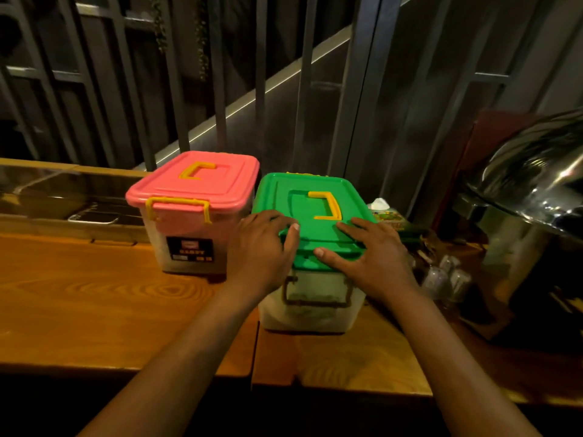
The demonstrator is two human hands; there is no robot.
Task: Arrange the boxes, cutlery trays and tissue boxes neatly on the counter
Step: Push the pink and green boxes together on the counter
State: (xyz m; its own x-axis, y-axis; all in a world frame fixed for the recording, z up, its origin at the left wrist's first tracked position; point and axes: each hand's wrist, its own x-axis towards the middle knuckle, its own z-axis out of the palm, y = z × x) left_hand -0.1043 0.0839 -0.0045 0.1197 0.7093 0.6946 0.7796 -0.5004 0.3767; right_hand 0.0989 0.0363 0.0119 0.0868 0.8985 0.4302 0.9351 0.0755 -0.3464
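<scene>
Two clear plastic boxes stand side by side on the wooden counter (94, 298). The left box has a pink lid (202, 184) with yellow handle and clasp. The right box has a green lid (315, 209) with a yellow handle. My left hand (263, 244) grips the green lid's front left corner, fingers curled over the edge. My right hand (366, 253) lies flat on the lid's front right part, thumb along the front rim. A tissue box (386, 212) with white tissue sticking up sits just behind and to the right of the green-lidded box.
A large shiny steel pot with a domed lid (533, 190) stands at the right. Small glass shakers (448, 275) sit between it and the green-lidded box. A recessed dark tray area (72, 197) lies at the back left. Metal bars rise behind the counter.
</scene>
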